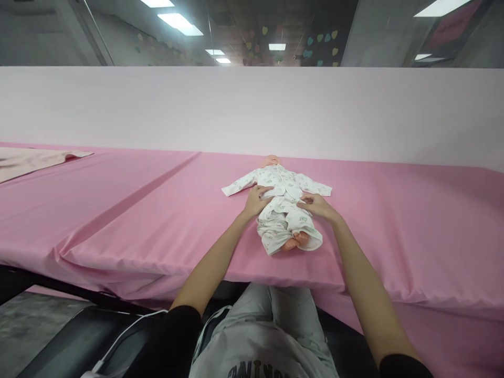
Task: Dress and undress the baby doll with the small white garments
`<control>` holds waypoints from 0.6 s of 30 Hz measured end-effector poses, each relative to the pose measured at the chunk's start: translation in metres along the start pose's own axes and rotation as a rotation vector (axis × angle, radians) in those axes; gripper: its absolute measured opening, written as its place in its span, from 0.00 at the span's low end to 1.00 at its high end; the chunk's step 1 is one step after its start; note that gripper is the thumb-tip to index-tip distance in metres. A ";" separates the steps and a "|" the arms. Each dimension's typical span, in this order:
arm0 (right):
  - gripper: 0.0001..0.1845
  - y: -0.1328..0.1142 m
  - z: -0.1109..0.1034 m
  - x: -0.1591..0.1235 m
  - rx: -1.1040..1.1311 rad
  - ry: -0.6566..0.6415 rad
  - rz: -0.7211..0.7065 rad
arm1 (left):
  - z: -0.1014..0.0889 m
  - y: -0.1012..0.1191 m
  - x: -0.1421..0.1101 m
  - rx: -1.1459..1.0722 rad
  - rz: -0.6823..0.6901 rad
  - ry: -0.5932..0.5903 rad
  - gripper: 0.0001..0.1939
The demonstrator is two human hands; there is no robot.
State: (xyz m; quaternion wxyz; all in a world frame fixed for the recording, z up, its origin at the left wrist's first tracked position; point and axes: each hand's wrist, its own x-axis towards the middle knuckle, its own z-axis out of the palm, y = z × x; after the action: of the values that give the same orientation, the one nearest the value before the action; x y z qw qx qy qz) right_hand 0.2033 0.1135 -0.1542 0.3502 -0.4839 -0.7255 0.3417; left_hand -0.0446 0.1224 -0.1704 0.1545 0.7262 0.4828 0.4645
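Grey top (260,349) with dark lettering lies nearest the camera, its lettering cut off by the lower frame edge, and a thin white cable (126,331) is seen beside it. Beyond the worktop edge, a baby doll (295,240) in a white printed sleepsuit (281,226) is laid lengthwise on a pink-sheeted worktop (394,231), head pointing away from the camera, bare feet toward it, sleeves spread to both sides. The left hand (255,202) is pressed flat on the suit's front with fingers spread, and the right hand (315,205) is laid on the doll's other side at the waist, fingers loosely together; both are open, with no pinch made out. Light, even palm pressure is judged best here, so that the doll is not shifted and the cloth is not rucked further; the bunched lower legs look most in need of smoothing. Left of the doll, a long fold line (134,197) is seen in the sheet, and a pale pink cloth (27,163) lies well off, cut by the frame. The doll's face is hidden behind the collar, the cloth under both palms is covered, and the print and any fastenings are too small to make out.
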 end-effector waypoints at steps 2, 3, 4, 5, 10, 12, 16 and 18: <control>0.17 0.005 -0.001 0.003 -0.019 0.083 0.003 | 0.003 -0.002 -0.001 0.034 -0.002 0.005 0.18; 0.17 0.006 0.000 0.004 -0.004 0.110 -0.008 | 0.005 -0.002 -0.001 0.045 -0.007 0.015 0.18; 0.17 0.008 0.002 0.007 0.029 0.128 -0.024 | 0.007 -0.003 -0.001 0.058 -0.010 0.026 0.17; 0.17 0.008 0.005 0.009 0.076 0.144 -0.041 | 0.008 -0.004 0.000 0.073 -0.012 0.036 0.16; 0.29 0.013 0.028 0.023 0.139 0.182 -0.040 | 0.012 -0.004 0.001 0.155 -0.009 0.066 0.14; 0.32 0.017 0.034 0.025 -0.005 0.162 -0.112 | 0.012 -0.003 0.001 0.162 -0.012 0.080 0.14; 0.37 0.021 0.035 0.023 -0.213 0.160 -0.212 | 0.012 -0.004 0.001 0.102 -0.012 0.151 0.14; 0.38 0.019 0.035 0.022 -0.170 0.198 -0.172 | 0.013 -0.005 0.001 0.038 -0.016 0.187 0.13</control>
State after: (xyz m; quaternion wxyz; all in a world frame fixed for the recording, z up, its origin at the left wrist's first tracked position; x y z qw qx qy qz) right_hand 0.1764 0.1342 -0.1846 0.4058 -0.4792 -0.7525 0.1986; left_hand -0.0367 0.1290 -0.1799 0.0986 0.6787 0.5095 0.5197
